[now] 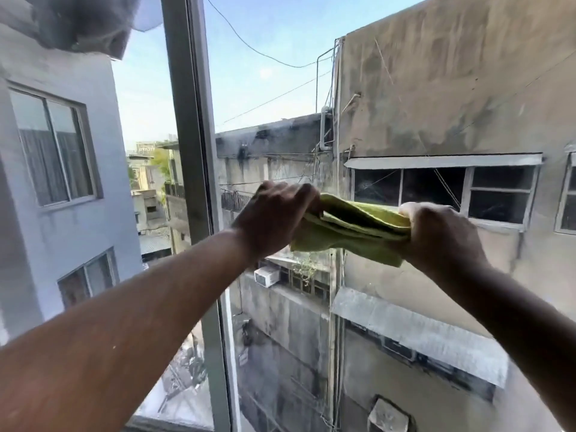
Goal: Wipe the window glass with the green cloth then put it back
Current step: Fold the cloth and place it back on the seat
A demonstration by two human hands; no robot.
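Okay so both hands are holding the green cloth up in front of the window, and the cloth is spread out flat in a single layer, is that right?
Not quite. The head view shows the left hand and right hand holding the green cloth before the window glass, but it is folded into several layers, not spread flat.

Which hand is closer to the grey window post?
The left hand, gripping the green cloth, is nearer the window post; the right hand holds the far end.

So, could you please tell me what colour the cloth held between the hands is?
The cloth is yellowish green, plain with no pattern; the head view shows it.
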